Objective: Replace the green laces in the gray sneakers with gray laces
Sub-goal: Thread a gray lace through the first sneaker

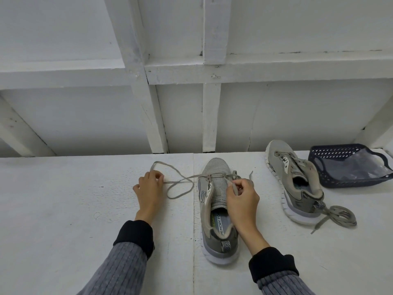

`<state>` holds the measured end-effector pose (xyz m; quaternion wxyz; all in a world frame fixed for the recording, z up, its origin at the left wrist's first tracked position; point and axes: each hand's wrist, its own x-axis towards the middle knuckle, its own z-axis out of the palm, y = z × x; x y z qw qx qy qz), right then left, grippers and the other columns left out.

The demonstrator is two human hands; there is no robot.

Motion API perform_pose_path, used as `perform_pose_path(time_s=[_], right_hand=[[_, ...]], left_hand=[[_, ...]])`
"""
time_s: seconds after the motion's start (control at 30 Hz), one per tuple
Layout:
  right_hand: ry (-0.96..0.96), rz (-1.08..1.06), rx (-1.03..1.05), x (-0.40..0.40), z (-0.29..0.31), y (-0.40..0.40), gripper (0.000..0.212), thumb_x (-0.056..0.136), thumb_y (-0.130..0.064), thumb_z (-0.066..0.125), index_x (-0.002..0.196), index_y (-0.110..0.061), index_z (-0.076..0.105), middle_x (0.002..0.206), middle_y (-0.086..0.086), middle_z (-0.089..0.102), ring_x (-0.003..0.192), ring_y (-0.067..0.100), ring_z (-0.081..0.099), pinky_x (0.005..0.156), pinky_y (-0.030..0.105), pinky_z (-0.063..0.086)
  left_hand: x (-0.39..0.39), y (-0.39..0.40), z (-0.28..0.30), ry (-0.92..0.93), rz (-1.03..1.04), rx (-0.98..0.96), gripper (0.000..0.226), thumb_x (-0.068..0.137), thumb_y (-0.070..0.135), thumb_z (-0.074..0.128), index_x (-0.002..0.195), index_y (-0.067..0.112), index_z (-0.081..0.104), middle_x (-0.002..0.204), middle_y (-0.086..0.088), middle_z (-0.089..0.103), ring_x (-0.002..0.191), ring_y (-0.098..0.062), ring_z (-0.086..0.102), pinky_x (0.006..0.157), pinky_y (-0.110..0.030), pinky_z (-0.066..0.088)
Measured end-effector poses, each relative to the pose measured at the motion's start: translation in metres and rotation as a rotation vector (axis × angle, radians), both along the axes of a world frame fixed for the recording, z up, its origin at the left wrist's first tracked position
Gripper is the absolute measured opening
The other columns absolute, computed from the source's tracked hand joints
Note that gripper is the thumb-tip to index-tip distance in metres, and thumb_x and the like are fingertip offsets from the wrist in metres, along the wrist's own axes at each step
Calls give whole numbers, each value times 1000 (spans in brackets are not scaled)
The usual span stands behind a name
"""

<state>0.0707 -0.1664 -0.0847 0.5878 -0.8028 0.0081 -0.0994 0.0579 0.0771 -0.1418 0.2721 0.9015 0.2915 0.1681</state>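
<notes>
gray lace (180, 184) pinched between left hand (150, 186), right hand (242, 201)

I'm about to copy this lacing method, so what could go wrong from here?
The long loop of lace lying loose by the left hand may twist or knot as it is pulled through. The right hand pinches its end near the lowest eyelets of the near sneaker, so the two sides could end up uneven. The bundled lace behind the far sneaker lies loose and could get mixed up.
</notes>
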Motion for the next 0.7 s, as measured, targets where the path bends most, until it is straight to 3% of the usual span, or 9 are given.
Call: perform_pose_path(time_s=[0.1,0.2,0.3,0.37,0.5,0.63,0.7], right_hand=[[2,-2,4,0,0,0,10,89,-4,61,83,-12,60,82,-12,55,75,6,56,61,5,41],[1,0,12,0,0,0,9,89,-4,61,83,-11,60,81,-9,55,71,6,54,59,5,40],[4,0,17,0,-1,-1,9,89,-3,61,83,-11,61,80,-8,56,68,8,54,59,7,41],[6,3,22,0,-1,-1,10,88,-3,61,82,-10,60,79,-7,56,67,9,53,58,7,41],[6,7,32,-1,-1,-2,10,88,-4,62,82,-11,61,80,-5,58,69,10,55,59,7,42],[23,8,43,-1,-1,-2,9,88,-4,62,83,-11,61,80,-5,58,69,9,54,58,5,41],[28,7,45,-1,0,-2,10,88,-4,63,82,-13,61,80,-7,58,69,8,54,58,5,41]], left_hand=[[-9,-7,3,-30,32,-25,22,99,38,51,96,19,61,100,5,58,100,-20,50,88,-40,28],[-10,-19,3,3,-37,54,24,95,35,54,83,18,65,92,6,59,95,-21,51,83,-37,27],[-6,-28,3,71,-84,98,18,91,36,58,97,22,68,103,6,60,100,-22,52,86,-38,33],[-4,-30,3,74,-104,44,18,95,29,57,105,18,68,110,3,61,102,-23,52,87,-39,39],[-7,-34,10,28,-169,-89,18,99,8,46,112,11,58,101,-8,60,91,-24,57,77,-39,49],[-7,-33,22,97,-133,-245,23,96,-1,43,114,6,56,99,-12,61,75,-21,54,63,-32,43],[-4,-33,36,166,-92,-389,15,95,2,53,109,8,57,102,-8,57,72,-16,52,56,-25,39]])
